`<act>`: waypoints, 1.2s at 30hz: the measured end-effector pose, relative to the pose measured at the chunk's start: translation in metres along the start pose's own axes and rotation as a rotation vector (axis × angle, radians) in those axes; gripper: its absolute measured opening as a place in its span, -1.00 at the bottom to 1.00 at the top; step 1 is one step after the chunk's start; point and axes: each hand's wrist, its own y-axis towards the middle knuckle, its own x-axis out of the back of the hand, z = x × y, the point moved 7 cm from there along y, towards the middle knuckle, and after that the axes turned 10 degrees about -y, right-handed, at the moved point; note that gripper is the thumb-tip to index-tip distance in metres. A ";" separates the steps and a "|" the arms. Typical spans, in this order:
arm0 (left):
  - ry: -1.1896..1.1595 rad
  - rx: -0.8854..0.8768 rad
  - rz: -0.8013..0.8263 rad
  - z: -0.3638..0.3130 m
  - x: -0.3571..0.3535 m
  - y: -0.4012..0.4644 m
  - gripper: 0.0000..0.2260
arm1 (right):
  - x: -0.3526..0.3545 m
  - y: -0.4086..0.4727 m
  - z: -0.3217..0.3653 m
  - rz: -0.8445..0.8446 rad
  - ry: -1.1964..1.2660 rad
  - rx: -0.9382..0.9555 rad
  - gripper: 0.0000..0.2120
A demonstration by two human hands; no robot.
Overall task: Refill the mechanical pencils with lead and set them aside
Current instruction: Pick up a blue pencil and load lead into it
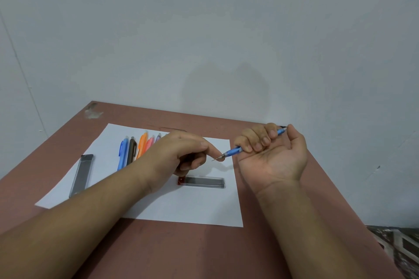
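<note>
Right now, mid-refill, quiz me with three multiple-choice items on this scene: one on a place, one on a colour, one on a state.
1. Where does the lead case with the red end lie?
A. on the white paper, just nearer the person than the left hand
B. on the bare table, off the paper
C. on top of the row of pencils

2. What colour is the pencil in the right hand?
A. orange
B. blue
C. green

3. What is the left hand doing?
A. lying flat on the paper
B. gripping a lead case
C. meeting the held pencil's tip with its fingertips

Answers: 1 A, the case rests on the white paper below the hand. 2 B, its barrel shows blue between the curled fingers. 3 C, thumb and forefinger meet at the metal tip.
</note>
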 end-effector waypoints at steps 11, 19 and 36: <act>0.006 -0.007 0.003 0.000 0.000 0.000 -0.56 | 0.002 0.001 0.001 0.007 -0.017 0.002 -0.73; -0.011 0.002 -0.008 0.001 0.001 0.000 -0.68 | 0.001 0.001 0.000 0.010 0.003 -0.003 -0.72; -0.011 0.006 -0.008 0.001 0.001 0.000 -0.69 | 0.003 0.000 0.003 -0.008 -0.021 0.018 -0.79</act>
